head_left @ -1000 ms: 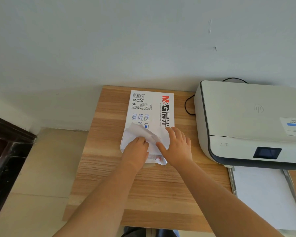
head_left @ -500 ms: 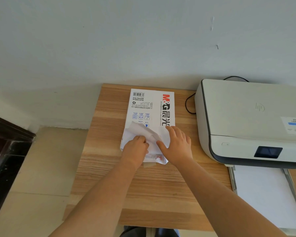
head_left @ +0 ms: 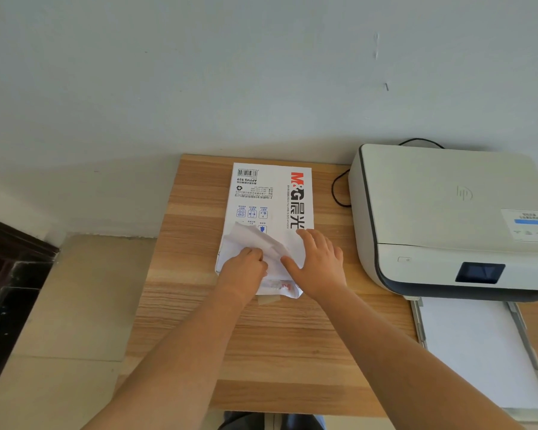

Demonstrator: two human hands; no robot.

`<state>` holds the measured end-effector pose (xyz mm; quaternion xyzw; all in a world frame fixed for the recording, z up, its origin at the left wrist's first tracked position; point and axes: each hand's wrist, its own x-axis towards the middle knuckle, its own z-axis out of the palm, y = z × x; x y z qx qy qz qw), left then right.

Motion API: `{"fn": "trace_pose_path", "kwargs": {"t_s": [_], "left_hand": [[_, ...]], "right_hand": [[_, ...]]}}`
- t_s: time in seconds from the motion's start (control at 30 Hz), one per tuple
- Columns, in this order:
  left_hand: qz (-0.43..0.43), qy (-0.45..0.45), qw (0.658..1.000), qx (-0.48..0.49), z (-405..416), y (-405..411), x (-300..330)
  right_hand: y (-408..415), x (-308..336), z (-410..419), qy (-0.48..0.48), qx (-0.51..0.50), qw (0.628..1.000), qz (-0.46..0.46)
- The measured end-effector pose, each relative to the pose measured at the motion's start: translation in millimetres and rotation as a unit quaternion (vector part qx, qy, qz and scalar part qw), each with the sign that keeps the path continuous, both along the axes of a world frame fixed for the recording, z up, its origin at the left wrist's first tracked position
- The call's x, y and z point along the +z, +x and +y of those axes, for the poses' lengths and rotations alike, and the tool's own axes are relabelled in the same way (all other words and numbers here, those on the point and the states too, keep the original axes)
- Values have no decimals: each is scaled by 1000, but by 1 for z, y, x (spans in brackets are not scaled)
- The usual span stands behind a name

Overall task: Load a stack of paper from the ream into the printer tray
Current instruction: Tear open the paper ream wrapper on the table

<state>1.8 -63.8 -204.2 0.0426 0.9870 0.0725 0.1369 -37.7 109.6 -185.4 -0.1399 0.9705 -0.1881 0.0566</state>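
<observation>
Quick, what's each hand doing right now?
Left hand: closed, pinching the torn wrapper flap of the paper ream.
Right hand: open, flat on the ream.

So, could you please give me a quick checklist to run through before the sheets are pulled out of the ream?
1. Ream flat on the table: ok.
2. Wrapper flap opened at the near end: ok.
3. Left hand gripping the flap: ok.
4. Right hand pressing the ream down: ok.
5. Sheets grasped: not ok, none drawn out.
6. Tray pulled out from the printer: ok; spare room in it: cannot tell.
</observation>
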Motion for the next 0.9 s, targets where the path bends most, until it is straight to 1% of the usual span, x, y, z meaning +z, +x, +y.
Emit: {"fn": "trace_pose_path", "kwargs": {"t_s": [0.13,0.2,0.33,0.4,0.5,0.7,0.73,0.9], "left_hand": [[-19,-77,993,-86,4,5,15],[-21,-94,991,-96,4,6,17],[-15,-81,993,-89,5,14,16],[34,-49,994,-89,3,20,14],[26,-48,992,-113,1,28,15],[35,-59,993,-94,7,46,13],[24,-56,994,-86,8,50,14],[23,-35,997,-57,13,66,25]], "right_hand": [[2,1,-1,-3,9,1000,-4],[4,1,1,-3,16,1000,-8],[9,2,4,-15,40,999,-16],[12,1,6,-18,51,998,-18],[17,0,9,-21,62,998,-21],[31,-3,20,-13,73,996,-44],[34,-3,22,-13,72,996,-50],[48,-2,32,-26,42,996,-76]]}}
